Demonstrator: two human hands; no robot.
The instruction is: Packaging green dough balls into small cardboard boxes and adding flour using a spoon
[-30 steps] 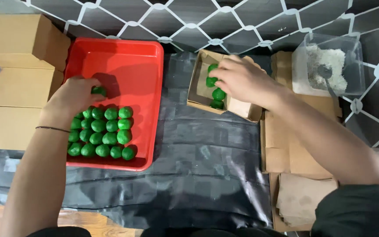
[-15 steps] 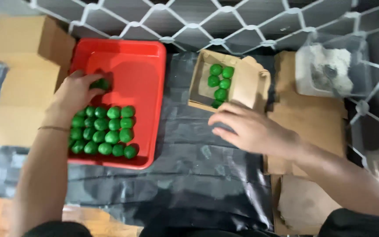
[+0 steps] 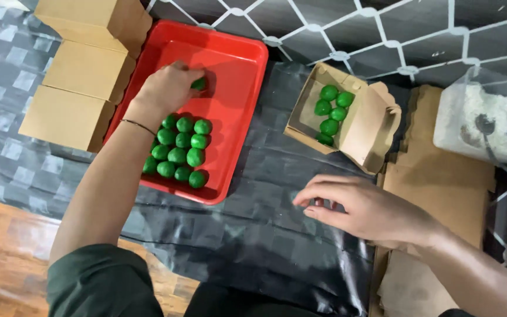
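Observation:
My left hand [image 3: 168, 88] reaches into the red tray [image 3: 236, 53], fingers closed round one green ball [image 3: 199, 84] near the tray's middle. A cluster of several green balls [image 3: 180, 149] lies in rows just below that hand. My right hand [image 3: 365, 208] hovers over the black plastic sheet [image 3: 247, 235], fingers loosely spread and holding nothing. Above it stands a small open cardboard box [image 3: 362, 126] with several green balls [image 3: 330, 108] inside.
Three closed cardboard boxes [image 3: 86, 70] are stacked left of the tray. Flat folded cardboard blanks [image 3: 435, 176] lie at the right. A clear plastic tub [image 3: 485, 120] with white powder and a spoon sits at the far right. Wooden floor [image 3: 1, 252] shows at bottom left.
My right hand has drawn back from the small box toward me and now hangs empty over the black sheet. My left hand stays in the tray on a ball.

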